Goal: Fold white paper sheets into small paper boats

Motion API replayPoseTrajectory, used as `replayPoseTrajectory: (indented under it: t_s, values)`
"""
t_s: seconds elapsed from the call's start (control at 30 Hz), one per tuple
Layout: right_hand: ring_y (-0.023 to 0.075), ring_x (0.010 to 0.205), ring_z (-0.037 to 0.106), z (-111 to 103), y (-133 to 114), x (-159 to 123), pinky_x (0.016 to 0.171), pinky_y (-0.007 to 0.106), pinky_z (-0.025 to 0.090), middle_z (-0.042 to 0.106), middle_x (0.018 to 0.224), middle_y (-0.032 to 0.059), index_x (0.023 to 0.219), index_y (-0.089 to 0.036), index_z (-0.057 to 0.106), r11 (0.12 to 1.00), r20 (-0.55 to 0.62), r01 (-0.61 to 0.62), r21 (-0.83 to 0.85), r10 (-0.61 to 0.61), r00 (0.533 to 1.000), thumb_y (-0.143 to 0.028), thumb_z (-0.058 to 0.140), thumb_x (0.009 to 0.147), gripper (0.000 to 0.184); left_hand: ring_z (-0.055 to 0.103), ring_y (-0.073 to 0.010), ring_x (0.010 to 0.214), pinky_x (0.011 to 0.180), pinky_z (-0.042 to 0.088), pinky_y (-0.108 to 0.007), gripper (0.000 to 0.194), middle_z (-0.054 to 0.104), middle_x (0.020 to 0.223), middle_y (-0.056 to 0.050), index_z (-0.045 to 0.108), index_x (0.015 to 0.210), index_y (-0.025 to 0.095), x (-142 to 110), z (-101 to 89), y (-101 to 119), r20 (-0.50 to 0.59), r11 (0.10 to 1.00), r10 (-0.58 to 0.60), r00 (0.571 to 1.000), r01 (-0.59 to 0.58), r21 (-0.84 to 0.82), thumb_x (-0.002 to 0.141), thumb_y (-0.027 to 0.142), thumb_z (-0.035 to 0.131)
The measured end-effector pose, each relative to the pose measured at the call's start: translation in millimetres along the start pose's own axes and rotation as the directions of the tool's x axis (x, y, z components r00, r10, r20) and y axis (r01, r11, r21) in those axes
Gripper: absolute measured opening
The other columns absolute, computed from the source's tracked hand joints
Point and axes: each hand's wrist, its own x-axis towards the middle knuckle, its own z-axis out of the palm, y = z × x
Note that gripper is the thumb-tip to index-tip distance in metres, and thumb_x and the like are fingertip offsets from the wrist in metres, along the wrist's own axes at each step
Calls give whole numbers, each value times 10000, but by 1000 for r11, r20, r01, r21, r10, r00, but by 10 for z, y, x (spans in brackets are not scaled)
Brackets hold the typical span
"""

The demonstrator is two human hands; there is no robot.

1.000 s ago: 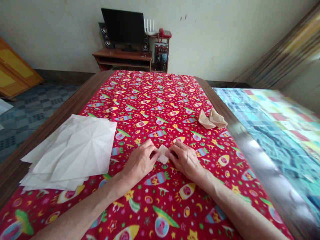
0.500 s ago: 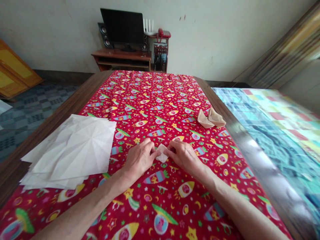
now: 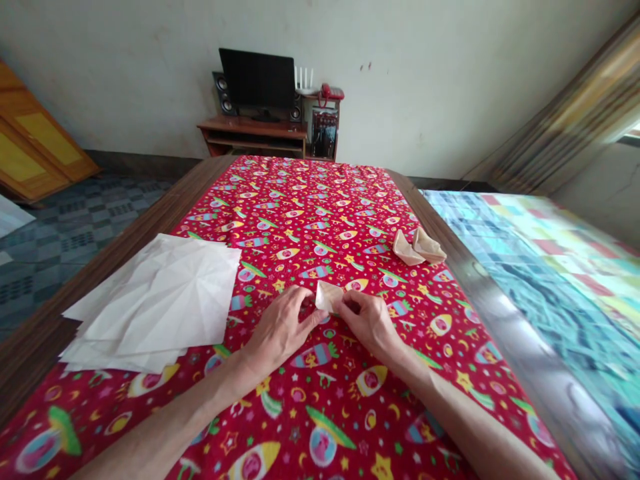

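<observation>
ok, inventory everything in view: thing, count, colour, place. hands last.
far wall: 1, pale, behind
floor: 1, blue-grey tiles, left
table: 1, brown, centre
cloth: 1, red print, on table
creased papers: count unclear, off-white, stacked left
small folded paper: 1, off-white, cloth centre
folded shapes: apparently 2, tan, right
desk: 1, reddish-brown, by far wall
monitor: 1, black, on desk
speakers: 2, dark, flanking monitor
router: 1, white, beside monitor
telephone: 1, red, beside router
computer case: 1, black, below telephone
cabinet: 1, orange-yellow, left
patterned cover: count unclear, multicoloured, right
curtain: 1, brown-yellow, upper right
left hand: 1, bare, small folded paper's left side
right hand: 1, bare, pinching its right side
</observation>
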Motion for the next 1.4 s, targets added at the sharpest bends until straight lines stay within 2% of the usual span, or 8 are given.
replayPoseTrajectory:
  t_s: [0.17, 0.3, 0.43, 0.53, 0.7, 1.03, 1.23, 1.4]
  values:
    - [65, 437, 375, 52, -136, -80, 430, 199, 247, 455, 470, -54, 555, -170, 548, 997, 126, -31, 69, 22, 992, -340, 554, 845, 337, 596, -156, 705, 663, 463, -259, 27, 597, 764, -9, 513, 850, 197, 63, 53, 21, -105, 1000, 8, 994, -10, -19, 876, 191, 509]
    - [84, 492, 463, -15, -163, -113, 474, 197, 328, 556, 563, -42, 710, -184, 626, 991, 179, 10, 136, -35, 983, -375, 554, 877, 264, 600, -147, 767, 711, 464, -248, 76, 606, 822, -8, 541, 862, 200, 130, -88, -18, -169, 987, 128, 977, -108, 120, 889, 145, 496]
    - [136, 705, 558, -114, -159, -99, 658, 240, 443, 624, 810, 21, 970, -183, 599, 978, -53, 200, 51, -197, 979, -348, 583, 875, 191, 557, -195, 817, 747, 458, -314, 111, 572, 856, -47, 566, 890, 175, 132, -220, 81, 59, 892, 260, 964, -263, 368, 903, 123, 469]
    - [172, 864, 564, -132, -121, -67, 774, 278, 453, 616, 956, 68, 1080, -191, 588, 931, 9, 346, -118, -348, 937, -291, 552, 898, 211, 535, -202, 790, 718, 456, -331, 118, 571, 845, -50, 562, 856, 173, 102, -179, 149, 154, 861, 276, 949, -315, 399, 903, 122, 467]
    - [156, 794, 567, -38, 22, -36, 692, 249, 451, 625, 902, 58, 920, -199, 651, 853, 171, 447, -270, -414, 894, -183, 481, 914, 171, 542, -197, 879, 803, 455, -333, 75, 603, 917, -36, 562, 957, 181, 57, -47, 36, 93, 924, 237, 967, -254, 284, 904, 162, 512]
    - [132, 766, 557, -17, 72, -39, 681, 228, 431, 615, 883, 47, 898, -194, 650, 909, 174, 366, -200, -334, 926, -232, 448, 951, 212, 546, -171, 868, 785, 459, -304, 124, 610, 885, -26, 609, 895, 181, 20, -38, -168, 104, 950, 277, 955, -289, 120, 922, 152, 491]
    - [121, 686, 530, -32, 50, 25, 633, 228, 394, 574, 777, 22, 823, -197, 614, 926, 187, 320, -202, -284, 940, -296, 429, 967, 254, 572, -137, 759, 711, 481, -257, 111, 584, 786, -9, 601, 753, 180, 39, 53, -229, -18, 994, 96, 995, -97, -55, 863, 170, 596]
    - [136, 679, 524, -24, -30, 50, 617, 247, 370, 572, 764, 26, 799, -194, 577, 895, 191, 314, -317, -264, 945, -289, 447, 954, 223, 574, -133, 731, 679, 469, -253, 121, 565, 763, -2, 600, 727, 182, 53, 54, -237, 25, 997, 7, 1000, -5, -77, 843, 200, 625]
